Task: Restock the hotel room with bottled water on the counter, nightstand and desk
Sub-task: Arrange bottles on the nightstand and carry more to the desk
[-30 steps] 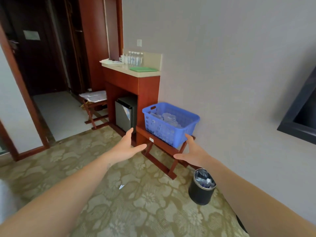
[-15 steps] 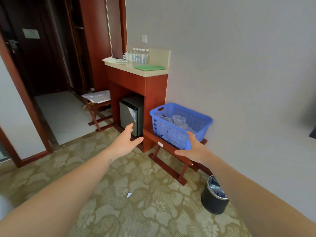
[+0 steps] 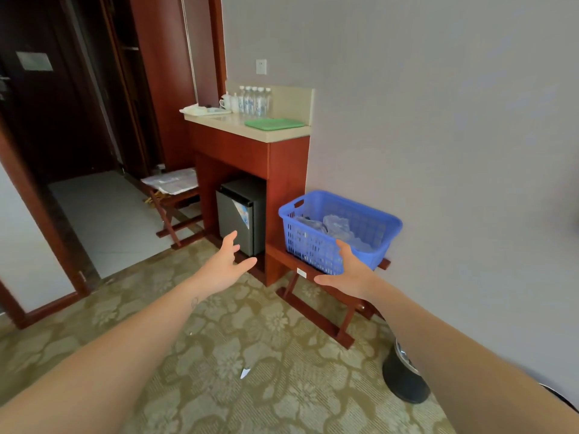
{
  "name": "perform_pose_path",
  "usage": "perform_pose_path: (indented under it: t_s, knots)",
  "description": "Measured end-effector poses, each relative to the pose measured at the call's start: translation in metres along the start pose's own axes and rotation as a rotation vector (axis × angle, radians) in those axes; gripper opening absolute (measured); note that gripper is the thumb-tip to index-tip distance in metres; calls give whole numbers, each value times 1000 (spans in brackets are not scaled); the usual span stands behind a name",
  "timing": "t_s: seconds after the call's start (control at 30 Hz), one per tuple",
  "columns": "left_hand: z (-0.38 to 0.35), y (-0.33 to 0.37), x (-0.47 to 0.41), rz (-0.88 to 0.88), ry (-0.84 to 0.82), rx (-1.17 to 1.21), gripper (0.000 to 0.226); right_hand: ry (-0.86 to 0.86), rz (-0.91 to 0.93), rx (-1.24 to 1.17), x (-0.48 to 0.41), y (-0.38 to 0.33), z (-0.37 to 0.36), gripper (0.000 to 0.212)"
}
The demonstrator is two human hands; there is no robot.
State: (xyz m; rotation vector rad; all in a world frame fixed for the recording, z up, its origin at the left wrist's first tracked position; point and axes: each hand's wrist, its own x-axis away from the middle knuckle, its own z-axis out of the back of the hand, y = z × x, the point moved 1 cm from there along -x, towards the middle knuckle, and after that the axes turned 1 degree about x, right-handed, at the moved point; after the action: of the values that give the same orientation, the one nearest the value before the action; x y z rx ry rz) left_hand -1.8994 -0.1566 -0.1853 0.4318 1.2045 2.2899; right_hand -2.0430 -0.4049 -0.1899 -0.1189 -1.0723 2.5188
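Note:
A blue plastic basket (image 3: 369, 220) with clear bottled water inside (image 3: 336, 227) stands on a low wooden luggage rack (image 3: 316, 303) against the wall. Both my arms reach out toward it. My left hand (image 3: 227, 266) is open in the air, left of the basket, in front of the minibar. My right hand (image 3: 352, 272) is open with spread fingers just before the basket's near wall; I cannot tell if it touches. Several water bottles (image 3: 254, 101) stand in a row at the back of the beige counter (image 3: 238, 126).
A green tray (image 3: 274, 123), white cups (image 3: 228, 101) and a folded cloth lie on the counter. A small fridge (image 3: 239, 216) sits below it. A second rack with papers (image 3: 175, 186) stands left. A black bin (image 3: 404, 375) is on the carpet by my right arm.
The view has closed in on the counter and basket and swung left. Both hands have stayed open and stretched forward, the right one now nearer the basket's front.

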Motion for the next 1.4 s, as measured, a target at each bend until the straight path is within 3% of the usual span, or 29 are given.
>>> perform_pose_path:
  t_s: [0.63,1.1,1.4]
  knots:
    - [0,16,-188,31,41,46,93,-31,113,25,-188,3,52,104]
    - [-16,11,-301,47,-12,10,93,-76,21,88,-293,38,75,100]
    - [-6,4,-404,8,-93,32,93,-19,-64,45,-375,40,73,101]
